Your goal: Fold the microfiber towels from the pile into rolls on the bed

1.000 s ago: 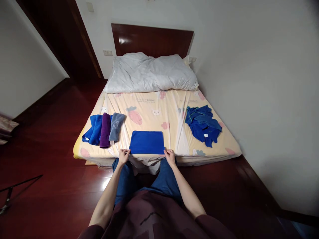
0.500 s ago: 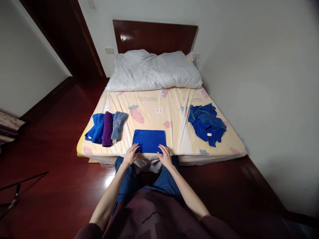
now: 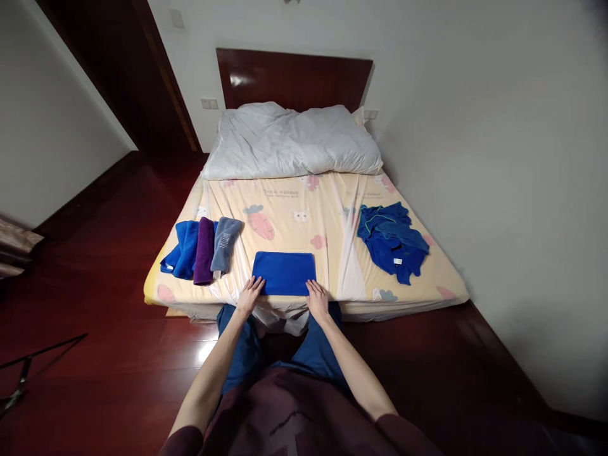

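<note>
A blue towel (image 3: 284, 272), folded into a flat rectangle, lies on the bed near its front edge. My left hand (image 3: 249, 295) rests at the towel's near left corner, its fingers stretched out over the edge. At the near right corner, my right hand (image 3: 317, 299) lies the same way, fingers extended and touching the cloth. To the left are a purple rolled towel (image 3: 204, 250), a grey rolled towel (image 3: 225, 244) with lettering, and a blue towel bundle (image 3: 183, 250). A crumpled heap of blue cloths (image 3: 394, 240) with a white tag sits on the right.
The bed (image 3: 304, 215) has a cream sheet with carrot and rabbit prints. A pale quilt (image 3: 294, 142) is piled against the dark wooden headboard (image 3: 294, 79). A wall (image 3: 513, 190) runs along the right side. Thin black legs of a stand (image 3: 28, 364) are on the floor at left.
My right hand has shifted slightly right, from on top of the towel to its near right corner. My left hand has stayed at the left corner. The view has tilted up a little.
</note>
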Motion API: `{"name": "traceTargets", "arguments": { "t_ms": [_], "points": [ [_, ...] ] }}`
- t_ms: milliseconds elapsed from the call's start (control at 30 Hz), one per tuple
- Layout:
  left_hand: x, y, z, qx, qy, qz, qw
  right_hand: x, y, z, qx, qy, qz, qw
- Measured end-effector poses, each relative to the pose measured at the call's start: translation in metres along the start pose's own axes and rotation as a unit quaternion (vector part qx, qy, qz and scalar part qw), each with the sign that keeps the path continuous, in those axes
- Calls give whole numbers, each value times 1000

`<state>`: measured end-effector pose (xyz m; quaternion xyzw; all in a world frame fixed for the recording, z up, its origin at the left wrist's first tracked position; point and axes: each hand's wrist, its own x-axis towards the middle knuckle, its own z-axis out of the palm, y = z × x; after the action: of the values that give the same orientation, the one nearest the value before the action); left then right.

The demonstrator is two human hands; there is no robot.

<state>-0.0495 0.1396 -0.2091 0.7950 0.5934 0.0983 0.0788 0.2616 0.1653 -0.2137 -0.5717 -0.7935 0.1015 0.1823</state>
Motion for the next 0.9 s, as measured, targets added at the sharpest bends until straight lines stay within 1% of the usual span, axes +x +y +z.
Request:
{"name": "traceTargets", "arguments": {
  "t_ms": [100,200,267,367,500,600,667,767,833,900],
  "points": [
    [-2,-1,0,10,-2,5,1000,2,4,1,1,-5,7,1000],
    [-14,-1,4,-3,8,8,1000,-6,8,0,16,0,-1,1000],
    [-23,-2,7,-39,16,7,999,-16,12,-1,39,16,-7,999],
    [-34,-7,9,-137,28,-2,990,-25,20,-2,101,43,2,994],
    [-31,-16,4,-266,76,-41,960,-17,38,-2,231,70,49,969],
    [-25,-20,1,-313,120,-104,937,-9,49,-1,287,78,81,951],
    [-23,-20,3,-338,142,-139,920,-8,53,0,297,70,81,949],
    [-24,-18,6,-370,161,-154,902,-10,55,-1,299,54,73,950],
    [-24,-17,6,-389,169,-165,891,-10,55,-1,289,55,84,952],
    [-24,-15,5,-406,178,-192,876,-7,54,-1,275,63,102,954]
  ]
}}
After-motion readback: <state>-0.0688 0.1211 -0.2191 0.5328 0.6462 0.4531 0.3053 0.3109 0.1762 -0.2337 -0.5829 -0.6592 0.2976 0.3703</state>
